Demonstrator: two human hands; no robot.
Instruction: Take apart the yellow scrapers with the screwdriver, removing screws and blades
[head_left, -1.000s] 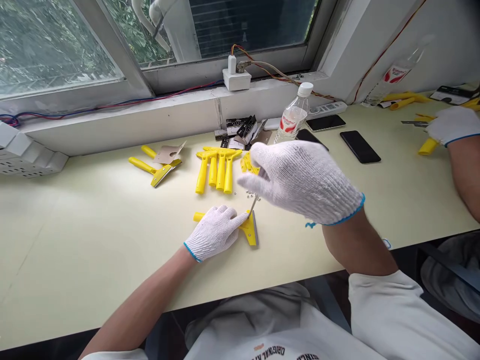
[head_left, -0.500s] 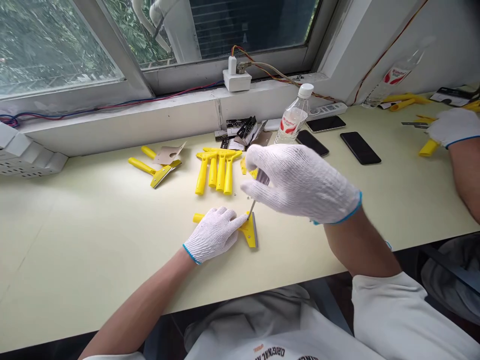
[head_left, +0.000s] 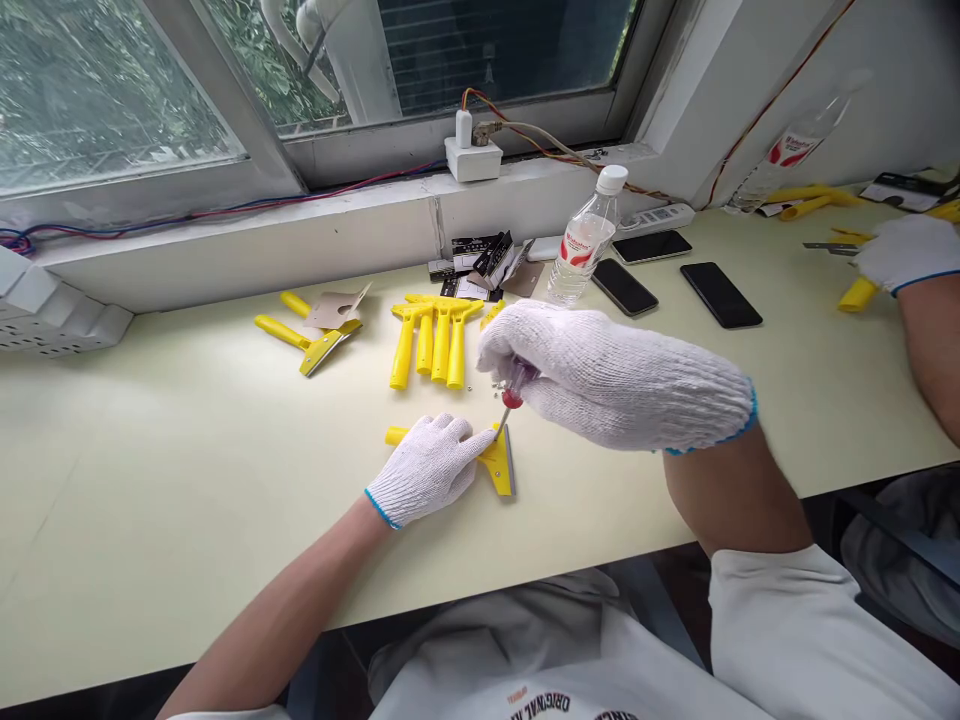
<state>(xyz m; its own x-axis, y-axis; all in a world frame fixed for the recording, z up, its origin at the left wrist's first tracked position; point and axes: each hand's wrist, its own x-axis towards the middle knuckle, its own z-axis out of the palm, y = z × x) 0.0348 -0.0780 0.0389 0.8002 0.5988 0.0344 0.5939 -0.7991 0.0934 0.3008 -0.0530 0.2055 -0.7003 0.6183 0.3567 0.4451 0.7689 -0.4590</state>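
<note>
A yellow scraper (head_left: 496,472) with a grey blade edge lies on the table, its handle passing under my left hand (head_left: 431,468). My gloved left fingers are closed round that handle, the thumb reaching toward the scraper head. Above and to the right, my gloved right hand (head_left: 600,375) is wrapped round a screwdriver (head_left: 512,398) with a red and clear handle. The screwdriver's shaft slants down to the upper part of the scraper head, beside my left thumb tip. Most of its handle is hidden by my right fingers.
Several yellow handles (head_left: 442,340) lie behind my left hand, with scrapers (head_left: 321,350) and a card farther left. Black cards (head_left: 491,262), a water bottle (head_left: 581,250) and phones (head_left: 721,295) are at the back. Another person's gloved hand (head_left: 911,255) holds a yellow part at the right.
My right hand has rotated around the screwdriver, its wrist moving a little rightward, and the red part of the handle now shows. My left hand and the scraper have stayed in place.
</note>
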